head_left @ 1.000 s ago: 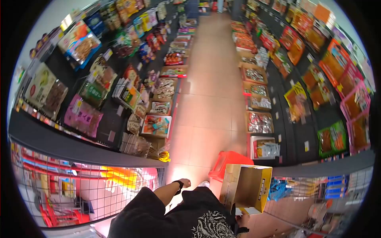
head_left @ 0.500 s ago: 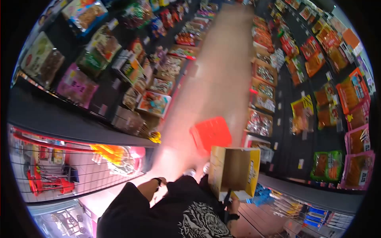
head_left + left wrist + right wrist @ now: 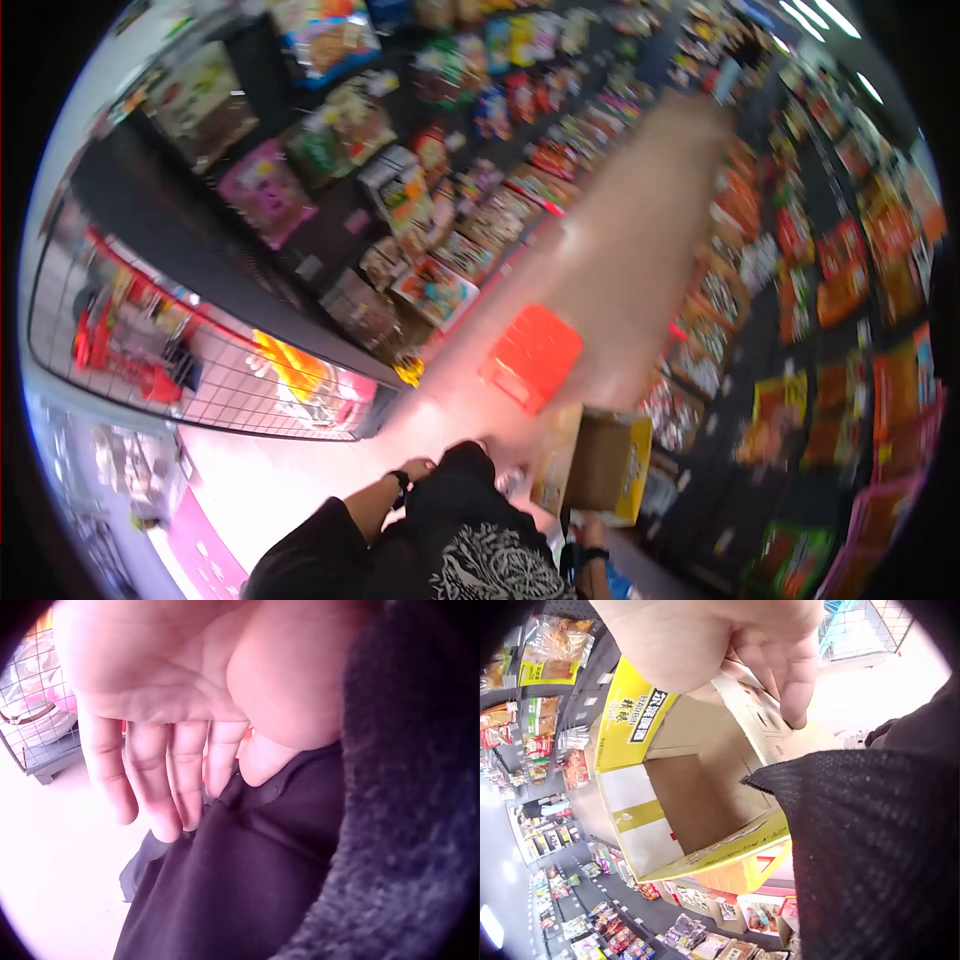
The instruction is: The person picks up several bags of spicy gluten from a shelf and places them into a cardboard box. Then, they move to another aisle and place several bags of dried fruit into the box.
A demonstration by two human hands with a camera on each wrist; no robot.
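In the right wrist view an open cardboard box (image 3: 697, 802), yellow and white outside and brown within, shows no contents. My right hand (image 3: 727, 645) grips the edge of one side wall, the fingers curled over it. Seen from the head, the box (image 3: 632, 470) hangs at my right side, its opening facing up towards me. My left hand (image 3: 165, 697) holds nothing; its fingers hang loosely bent beside the dark clothing (image 3: 240, 877). The head view has that left hand (image 3: 422, 468) low in front of my body.
A red plastic stool-like thing (image 3: 533, 350) stands on the aisle floor (image 3: 640, 210) just ahead of the box. Dark shelves with packaged food (image 3: 265, 195) line both sides. A wire-mesh rack (image 3: 230, 360) is at the left, and a person (image 3: 735, 65) stands far down the aisle.
The head view has swung, so the aisle slants to the upper right. The red plastic thing, partly behind the box before, now shows whole. My right hand keeps its grip on the box.
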